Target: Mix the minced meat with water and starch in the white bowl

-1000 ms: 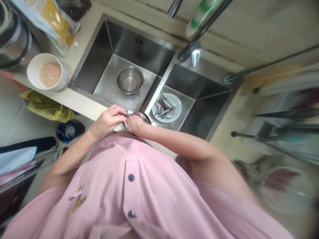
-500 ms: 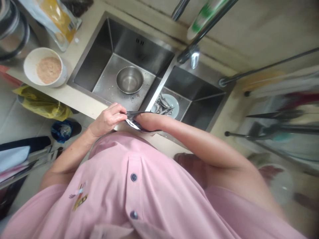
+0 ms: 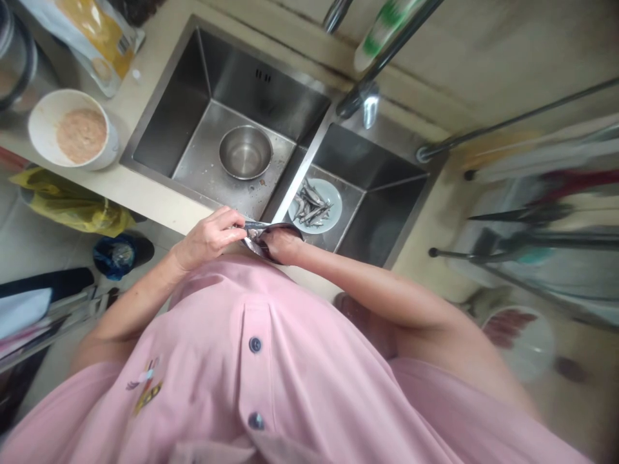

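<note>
My left hand is closed on the near-left rim of a shiny dark metal bowl, held tilted at the counter edge in front of my shirt. Down inside this bowl is my right hand; its fingers are hidden, so what they hold cannot be made out. Just beyond it, a pale plate with several small silvery fish on it lies in the right sink basin. A small round steel bowl sits in the left basin.
A white tub of pinkish paste stands on the counter at left, near a yellow-and-white packet. The faucet rises behind the basins. At right are a dish rack and a plate with reddish strips.
My right hand has drawn partly back, showing more of the wrist, and the bowl's rim has tipped so its opening shows more. The whole view has shifted slightly.
</note>
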A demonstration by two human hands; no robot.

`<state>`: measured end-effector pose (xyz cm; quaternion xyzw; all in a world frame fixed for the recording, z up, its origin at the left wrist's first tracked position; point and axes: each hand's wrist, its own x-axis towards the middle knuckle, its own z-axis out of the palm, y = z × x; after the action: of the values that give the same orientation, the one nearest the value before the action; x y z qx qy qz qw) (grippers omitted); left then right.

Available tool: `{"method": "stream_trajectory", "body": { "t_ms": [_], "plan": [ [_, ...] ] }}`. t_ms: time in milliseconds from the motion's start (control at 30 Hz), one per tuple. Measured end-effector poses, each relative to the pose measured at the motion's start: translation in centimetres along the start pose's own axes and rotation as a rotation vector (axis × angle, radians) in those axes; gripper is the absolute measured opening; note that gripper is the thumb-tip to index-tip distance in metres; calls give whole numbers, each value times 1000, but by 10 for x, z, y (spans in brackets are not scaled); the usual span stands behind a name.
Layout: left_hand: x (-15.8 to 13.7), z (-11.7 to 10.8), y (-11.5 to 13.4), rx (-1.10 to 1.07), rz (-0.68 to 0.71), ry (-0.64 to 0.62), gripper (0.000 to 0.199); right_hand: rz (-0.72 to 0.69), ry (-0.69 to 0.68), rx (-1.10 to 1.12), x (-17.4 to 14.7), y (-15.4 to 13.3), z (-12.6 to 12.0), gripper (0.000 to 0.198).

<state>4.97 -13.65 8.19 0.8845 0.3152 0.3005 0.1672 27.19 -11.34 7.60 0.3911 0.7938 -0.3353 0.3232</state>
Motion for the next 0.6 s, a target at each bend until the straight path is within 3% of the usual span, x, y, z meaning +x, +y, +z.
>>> {"method": "stream_trajectory", "body": {
  "t_ms": [200, 333, 600],
  "plan": [
    [3, -1, 1, -1, -3, -34, 29, 0, -127, 45, 3, -3, -1, 34],
    [4, -3, 3, -37, 6, 8, 27, -55, -153, 60, -6, -1, -12, 35],
    [7, -10, 2, -55, -51, 53, 25, -159, -88, 120, -11, 11, -30, 37]
  ]
}}
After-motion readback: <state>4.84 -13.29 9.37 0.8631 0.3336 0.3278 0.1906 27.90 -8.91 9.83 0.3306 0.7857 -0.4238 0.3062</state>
